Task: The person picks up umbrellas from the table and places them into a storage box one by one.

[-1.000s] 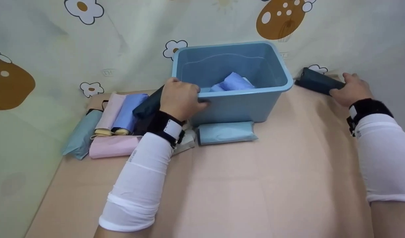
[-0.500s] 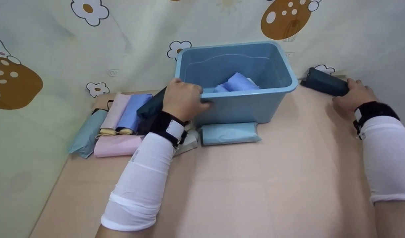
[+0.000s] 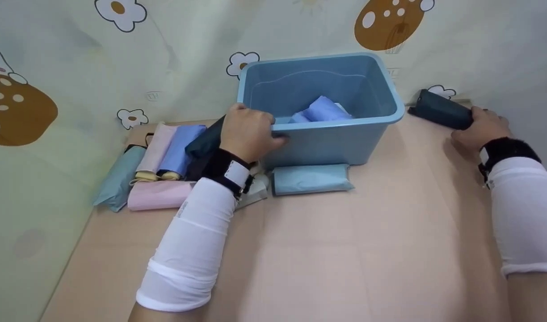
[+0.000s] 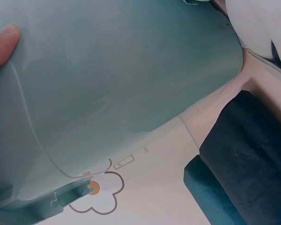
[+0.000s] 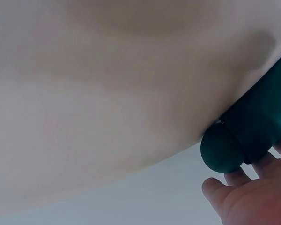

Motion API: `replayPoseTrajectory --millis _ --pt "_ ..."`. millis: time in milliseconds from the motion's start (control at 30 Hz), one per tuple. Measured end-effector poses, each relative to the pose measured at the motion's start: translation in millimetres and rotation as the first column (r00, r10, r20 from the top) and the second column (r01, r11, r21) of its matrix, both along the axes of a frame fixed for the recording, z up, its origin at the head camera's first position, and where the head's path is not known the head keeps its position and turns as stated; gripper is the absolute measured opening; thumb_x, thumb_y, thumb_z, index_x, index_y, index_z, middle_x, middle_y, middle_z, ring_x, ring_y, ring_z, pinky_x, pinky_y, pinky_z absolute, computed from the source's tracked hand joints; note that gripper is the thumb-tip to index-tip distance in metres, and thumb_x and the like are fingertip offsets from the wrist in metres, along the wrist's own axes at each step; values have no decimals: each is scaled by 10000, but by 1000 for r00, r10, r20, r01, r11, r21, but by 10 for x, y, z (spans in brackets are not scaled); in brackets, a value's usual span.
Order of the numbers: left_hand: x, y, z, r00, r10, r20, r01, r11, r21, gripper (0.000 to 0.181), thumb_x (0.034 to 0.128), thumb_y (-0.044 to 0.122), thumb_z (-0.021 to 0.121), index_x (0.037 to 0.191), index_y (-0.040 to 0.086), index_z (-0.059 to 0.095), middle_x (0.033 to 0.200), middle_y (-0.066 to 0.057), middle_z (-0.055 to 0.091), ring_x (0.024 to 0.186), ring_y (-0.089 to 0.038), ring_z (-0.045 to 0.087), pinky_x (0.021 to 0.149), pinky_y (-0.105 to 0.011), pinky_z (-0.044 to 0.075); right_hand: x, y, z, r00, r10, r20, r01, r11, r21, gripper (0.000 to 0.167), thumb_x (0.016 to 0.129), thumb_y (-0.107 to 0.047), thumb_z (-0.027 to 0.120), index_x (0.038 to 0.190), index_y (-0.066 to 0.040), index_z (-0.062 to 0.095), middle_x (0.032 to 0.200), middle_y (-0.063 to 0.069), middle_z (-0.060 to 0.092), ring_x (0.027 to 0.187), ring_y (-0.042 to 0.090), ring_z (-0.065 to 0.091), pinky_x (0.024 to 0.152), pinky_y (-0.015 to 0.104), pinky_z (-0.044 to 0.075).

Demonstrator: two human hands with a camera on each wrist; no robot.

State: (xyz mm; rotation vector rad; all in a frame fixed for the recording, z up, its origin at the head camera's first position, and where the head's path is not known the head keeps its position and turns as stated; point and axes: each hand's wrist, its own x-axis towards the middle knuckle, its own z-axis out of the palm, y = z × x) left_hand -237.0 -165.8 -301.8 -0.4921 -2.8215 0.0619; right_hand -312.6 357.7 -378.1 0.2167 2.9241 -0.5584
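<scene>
A light blue plastic bin (image 3: 320, 143) stands near the wall, and my left hand (image 3: 251, 133) grips its left front rim. The left thumb (image 4: 3, 47) shows against the bin in the left wrist view. Two blue bundles (image 3: 327, 109) lie in the bin. At the back right my right hand (image 3: 482, 129) touches the near end of a dark green rolled bundle (image 3: 443, 109); its fingers (image 5: 267, 166) lie extended along the roll in the right wrist view. Behind the left hand, another dark green roll (image 3: 204, 141) is partly hidden.
Left of the bin lie rolled bundles: teal (image 3: 121, 179), pink (image 3: 155, 150), blue (image 3: 179, 150) and a second pink roll (image 3: 159, 195). A pale blue packet (image 3: 313, 180) lies before the bin. A pale grey packet (image 3: 254, 192) is partly hidden by the left wrist.
The view has shifted slightly. My right hand has slid a little rightward along the dark green roll, toward its right end. My left hand keeps its hold on the bin.
</scene>
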Motion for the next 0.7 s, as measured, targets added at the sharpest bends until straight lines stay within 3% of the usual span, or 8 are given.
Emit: replayPoseTrajectory --millis 167,367,533,700 --pt "-2 9 6 1000 4 -1 -4 1000 -7 512 909 610 728 719 140 648 629 -27 638 755 -229 705 1025 -478 481 128 -101 62 1000 -17 -1 17 999 30 870 992 -351 536 1624 94 135 1543 472 200 1380 678 182 1120 795 270" --pt "-4 17 7 1000 5 4 -5 1000 -11 504 912 609 723 748 136 677 649 -30 660 774 -231 713 1035 -479 478 128 -67 -28 999 -34 34 33 999 29 657 969 -170 487 1502 182 332 1381 477 407 1208 596 441 1072 729 382" --pt "-1 8 4 1000 8 4 -8 1000 -1 509 911 613 723 746 133 682 641 -34 659 782 -234 721 1058 -482 469 81 -34 -112 999 1 50 -4 999 47 595 938 -97 506 1426 220 383 1307 480 492 1125 569 528 1050 710 423" --pt "-5 -7 -9 1000 1 2 -2 1000 12 525 905 624 726 719 138 655 631 -34 648 759 -235 708 1032 -483 470 104 -65 -99 997 49 64 -55 994 97 583 911 -71 513 1397 231 403 1266 491 517 1100 574 551 1042 708 442"
